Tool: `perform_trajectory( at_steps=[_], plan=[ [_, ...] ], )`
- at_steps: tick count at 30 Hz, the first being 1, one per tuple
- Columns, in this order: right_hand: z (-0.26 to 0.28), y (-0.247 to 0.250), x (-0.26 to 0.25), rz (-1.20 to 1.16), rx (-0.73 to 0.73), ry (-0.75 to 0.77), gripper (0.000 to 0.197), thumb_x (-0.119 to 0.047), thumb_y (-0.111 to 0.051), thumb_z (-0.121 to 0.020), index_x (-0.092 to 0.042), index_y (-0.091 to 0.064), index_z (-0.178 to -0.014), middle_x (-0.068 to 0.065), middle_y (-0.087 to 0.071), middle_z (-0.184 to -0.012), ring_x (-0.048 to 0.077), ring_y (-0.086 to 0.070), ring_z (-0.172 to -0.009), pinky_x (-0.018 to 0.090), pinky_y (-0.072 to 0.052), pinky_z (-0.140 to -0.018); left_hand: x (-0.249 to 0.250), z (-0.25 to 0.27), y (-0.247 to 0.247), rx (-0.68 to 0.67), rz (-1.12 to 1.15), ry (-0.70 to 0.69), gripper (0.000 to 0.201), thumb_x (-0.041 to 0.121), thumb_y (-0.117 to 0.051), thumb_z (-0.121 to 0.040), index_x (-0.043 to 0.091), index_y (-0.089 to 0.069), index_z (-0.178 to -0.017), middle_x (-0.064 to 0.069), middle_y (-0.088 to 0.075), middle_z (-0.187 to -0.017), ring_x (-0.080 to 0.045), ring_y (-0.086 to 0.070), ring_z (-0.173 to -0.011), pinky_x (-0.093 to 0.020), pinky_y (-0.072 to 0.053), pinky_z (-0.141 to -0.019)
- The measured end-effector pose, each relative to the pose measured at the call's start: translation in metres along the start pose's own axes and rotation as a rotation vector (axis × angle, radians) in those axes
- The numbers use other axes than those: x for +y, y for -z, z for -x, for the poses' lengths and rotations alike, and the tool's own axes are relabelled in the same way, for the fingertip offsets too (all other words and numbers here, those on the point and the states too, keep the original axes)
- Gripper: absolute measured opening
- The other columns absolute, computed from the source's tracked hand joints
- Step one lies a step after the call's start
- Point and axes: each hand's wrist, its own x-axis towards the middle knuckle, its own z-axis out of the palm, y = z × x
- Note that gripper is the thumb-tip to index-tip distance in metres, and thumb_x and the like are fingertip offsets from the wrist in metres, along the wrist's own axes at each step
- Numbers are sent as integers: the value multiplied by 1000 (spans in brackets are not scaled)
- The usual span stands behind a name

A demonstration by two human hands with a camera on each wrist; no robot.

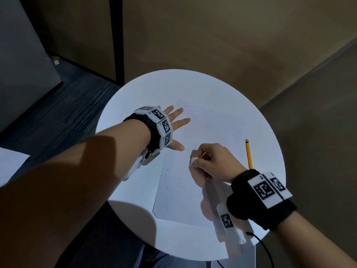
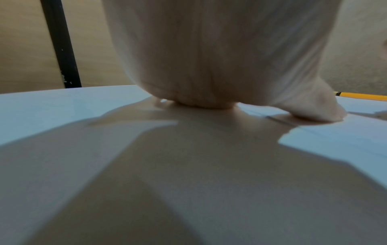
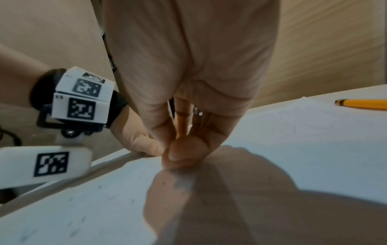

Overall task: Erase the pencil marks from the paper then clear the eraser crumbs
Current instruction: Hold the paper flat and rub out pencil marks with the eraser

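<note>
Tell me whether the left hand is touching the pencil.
Apart. The head view shows the left hand flat near the far left of the paper, while the pencil lies across the table beyond the right hand.

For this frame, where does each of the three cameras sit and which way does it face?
Head: above, looking down at the round table; both forearms, left hand flat, right hand gripping the eraser.
Left wrist: low on the table, facing along the palm.
Right wrist: behind the curled fingers, facing the paper.
All three share the yellow pencil.
</note>
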Motion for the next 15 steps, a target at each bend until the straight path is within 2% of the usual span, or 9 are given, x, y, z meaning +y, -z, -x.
perform_trajectory(
  at_steps=[1, 3, 6, 8, 11, 13, 15],
  plan=[
    [-2, 3, -1, 5, 0, 1, 16, -15, -62, -84, -20, -59, -69, -8, -61, -60, -4, -54, -47, 8, -41, -51, 0, -1, 0, 3, -2, 1, 95, 81, -33, -75, 42, 17, -145, 6, 27, -154, -22, 21, -144, -49, 11, -114],
    [-10, 4, -1, -37, 81, -9, 9, -15, -62, -84, -15, -63, -75, -6, -61, -60, -1, -55, -47, 12, -42, -53, 0, -1, 0, 8, -13, 4, 94, 82, -31, -75, 42, 18, -145, 5, 28, -154, -22, 21, -144, -49, 11, -114],
    [-7, -6, 0, -51, 173, -4, 10, -16, -58, -87, -15, -61, -78, -6, -60, -64, 3, -55, -56, 13, -39, -53, 1, 0, 1, 3, -10, 3, 94, 81, -31, -75, 42, 18, -145, 5, 28, -154, -22, 21, -144, -49, 11, -114],
    [1, -9, 1, -6, 121, 28, 14, -17, -58, -88, -19, -57, -74, -11, -58, -65, 1, -54, -60, 7, -38, -52, 1, 1, 1, -4, -1, 4, 94, 80, -34, -76, 42, 16, -146, 6, 27, -154, -22, 21, -144, -49, 10, -114],
    [1, -1, -2, 10, 33, 22, 16, -16, -60, -86, -21, -58, -71, -11, -59, -63, -1, -54, -56, 4, -38, -50, 0, 0, 1, -2, -4, 5, 94, 80, -34, -77, 42, 17, -146, 6, 27, -154, -22, 20, -144, -49, 10, -114],
    [-8, 2, -3, -38, 103, 1, 10, -16, -60, -85, -17, -62, -75, -7, -61, -62, 1, -55, -55, 7, -40, -51, 1, 0, 2, 6, -14, 4, 94, 81, -32, -76, 42, 18, -145, 5, 28, -154, -22, 21, -144, -49, 10, -114],
    [-10, -3, -4, -70, 174, -12, 10, -16, -60, -85, -16, -62, -76, -4, -61, -63, 5, -56, -56, 16, -42, -54, 2, 2, 2, 7, -17, 8, 93, 80, -32, -76, 41, 18, -145, 5, 28, -154, -22, 21, -144, -49, 10, -114]
  ],
)
